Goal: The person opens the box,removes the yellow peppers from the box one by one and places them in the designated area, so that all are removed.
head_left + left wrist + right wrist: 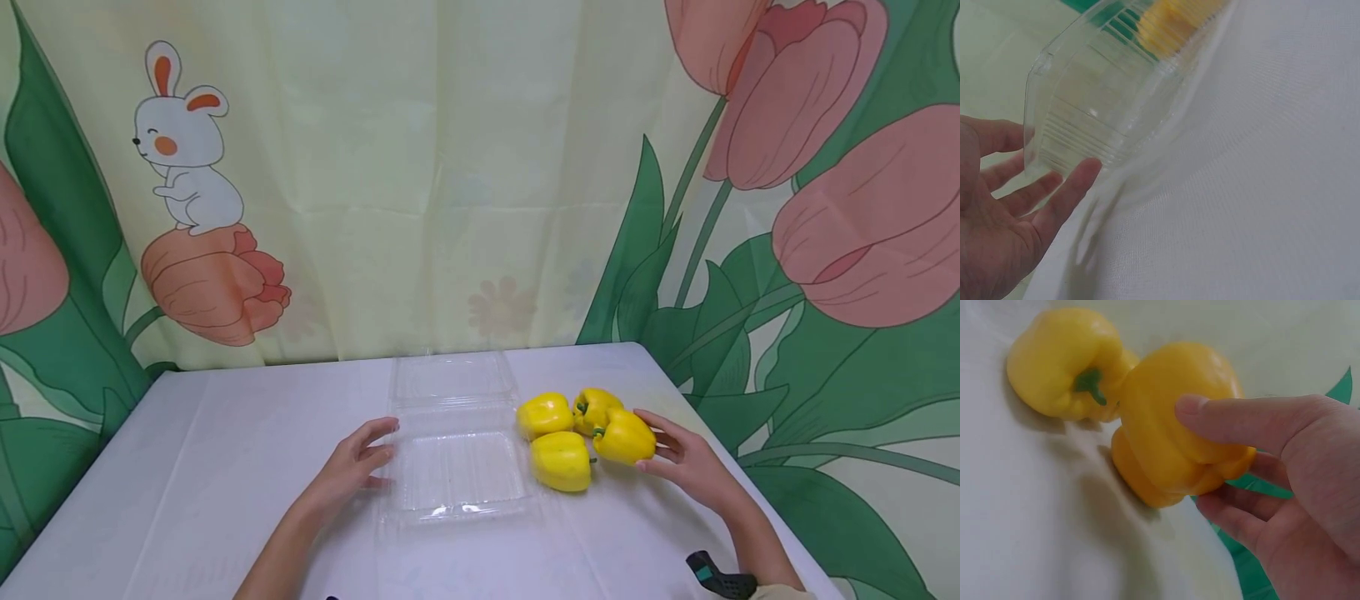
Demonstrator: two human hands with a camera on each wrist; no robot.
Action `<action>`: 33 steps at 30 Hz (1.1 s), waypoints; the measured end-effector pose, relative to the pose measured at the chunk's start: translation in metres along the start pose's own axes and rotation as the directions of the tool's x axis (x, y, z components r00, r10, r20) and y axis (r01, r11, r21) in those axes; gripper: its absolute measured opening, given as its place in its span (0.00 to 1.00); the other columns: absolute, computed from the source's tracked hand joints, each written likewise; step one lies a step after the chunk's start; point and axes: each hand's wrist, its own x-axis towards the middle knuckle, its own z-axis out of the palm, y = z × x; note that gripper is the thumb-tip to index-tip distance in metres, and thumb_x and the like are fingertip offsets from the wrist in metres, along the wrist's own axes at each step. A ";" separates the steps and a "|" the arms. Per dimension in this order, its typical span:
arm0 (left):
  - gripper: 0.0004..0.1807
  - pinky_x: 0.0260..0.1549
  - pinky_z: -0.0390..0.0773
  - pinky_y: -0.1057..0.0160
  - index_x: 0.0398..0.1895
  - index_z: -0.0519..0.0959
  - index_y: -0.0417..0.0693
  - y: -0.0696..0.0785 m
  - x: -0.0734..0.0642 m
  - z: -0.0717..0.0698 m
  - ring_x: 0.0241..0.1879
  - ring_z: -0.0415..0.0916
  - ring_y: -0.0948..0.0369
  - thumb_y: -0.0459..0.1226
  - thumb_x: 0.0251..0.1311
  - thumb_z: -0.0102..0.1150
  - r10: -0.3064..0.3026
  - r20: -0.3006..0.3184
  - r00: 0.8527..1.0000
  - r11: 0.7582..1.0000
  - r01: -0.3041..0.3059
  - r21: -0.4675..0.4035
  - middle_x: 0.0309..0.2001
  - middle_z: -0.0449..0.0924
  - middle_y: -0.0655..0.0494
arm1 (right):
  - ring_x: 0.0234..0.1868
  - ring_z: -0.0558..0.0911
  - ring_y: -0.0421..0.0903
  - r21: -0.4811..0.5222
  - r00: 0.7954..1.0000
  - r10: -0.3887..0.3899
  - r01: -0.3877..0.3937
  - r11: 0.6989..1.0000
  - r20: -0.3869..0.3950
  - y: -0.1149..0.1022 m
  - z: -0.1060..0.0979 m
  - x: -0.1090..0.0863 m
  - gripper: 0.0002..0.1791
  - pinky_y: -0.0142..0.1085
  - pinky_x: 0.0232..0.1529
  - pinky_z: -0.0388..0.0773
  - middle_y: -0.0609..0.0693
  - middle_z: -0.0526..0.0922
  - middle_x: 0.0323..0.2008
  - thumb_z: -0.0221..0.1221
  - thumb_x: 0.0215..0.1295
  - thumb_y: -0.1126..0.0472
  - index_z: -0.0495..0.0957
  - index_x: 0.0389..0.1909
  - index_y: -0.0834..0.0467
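Note:
A clear plastic clamshell box (459,475) lies opened out on the table, its lid (453,379) folded back to the far side. Beside the box's left edge is my left hand (351,463), fingers spread and loosely bent; in the left wrist view its fingertips are at the box wall (1079,119). My right hand (693,467) holds a yellow bell pepper (625,438) by its side. The right wrist view shows the thumb (1210,415) laid on that pepper, with the other fingers partly hidden behind it.
Three more yellow bell peppers, one front left (561,462), one back left (544,416) and one behind (596,406), sit right of the box. A white cloth covers the table (225,483). Behind hangs a printed curtain (360,183) with tulips and a rabbit.

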 end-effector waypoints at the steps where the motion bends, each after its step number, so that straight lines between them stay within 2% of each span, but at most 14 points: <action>1: 0.28 0.45 0.84 0.53 0.70 0.61 0.47 0.000 0.000 0.000 0.70 0.60 0.43 0.36 0.68 0.53 0.002 0.001 1.000 1.000 -0.002 -0.001 0.74 0.57 0.47 | 0.61 0.74 0.63 0.006 1.000 0.006 -0.006 1.000 0.004 0.001 0.000 0.000 0.42 0.40 0.53 0.81 0.64 0.65 0.69 0.67 0.58 0.52 0.61 0.71 0.57; 7: 0.28 0.45 0.84 0.53 0.70 0.61 0.47 0.000 -0.001 0.000 0.71 0.59 0.43 0.36 0.68 0.53 0.008 0.012 1.000 1.000 -0.008 -0.008 0.74 0.57 0.46 | 0.62 0.73 0.64 0.034 0.998 0.052 -0.054 0.998 0.037 0.004 0.000 -0.001 0.43 0.39 0.53 0.81 0.64 0.63 0.70 0.67 0.58 0.53 0.60 0.72 0.57; 16: 0.28 0.45 0.84 0.53 0.70 0.61 0.47 0.001 0.000 0.001 0.70 0.60 0.43 0.36 0.68 0.53 0.001 0.002 1.000 1.000 -0.001 0.006 0.74 0.58 0.46 | 0.63 0.72 0.66 0.057 0.994 0.067 -0.072 0.996 0.081 0.013 0.002 -0.001 0.43 0.41 0.54 0.80 0.65 0.63 0.70 0.68 0.57 0.53 0.61 0.71 0.58; 21: 0.28 0.44 0.84 0.52 0.70 0.61 0.46 0.001 0.000 0.002 0.71 0.59 0.43 0.35 0.68 0.53 0.010 0.007 1.000 1.000 -0.010 -0.007 0.74 0.58 0.45 | 0.64 0.71 0.66 0.072 0.990 0.091 -0.099 0.992 0.106 0.019 0.005 -0.002 0.44 0.38 0.54 0.81 0.64 0.63 0.70 0.69 0.55 0.53 0.61 0.71 0.58; 28: 0.28 0.44 0.84 0.53 0.70 0.61 0.46 -0.001 0.001 0.002 0.71 0.59 0.43 0.36 0.68 0.53 0.015 0.017 1.000 1.000 -0.015 -0.012 0.74 0.57 0.45 | 0.63 0.71 0.67 0.084 0.988 0.071 -0.083 0.993 0.135 0.027 0.007 -0.003 0.43 0.39 0.55 0.80 0.66 0.63 0.70 0.68 0.56 0.54 0.61 0.71 0.60; 33: 0.28 0.44 0.84 0.53 0.70 0.60 0.45 -0.003 0.001 0.002 0.71 0.58 0.42 0.35 0.68 0.53 0.026 0.021 0.999 1.000 -0.026 -0.015 0.74 0.57 0.45 | 0.64 0.69 0.68 0.088 0.988 0.086 -0.098 0.991 0.131 0.026 0.008 -0.003 0.44 0.42 0.56 0.80 0.65 0.63 0.70 0.68 0.56 0.54 0.60 0.71 0.60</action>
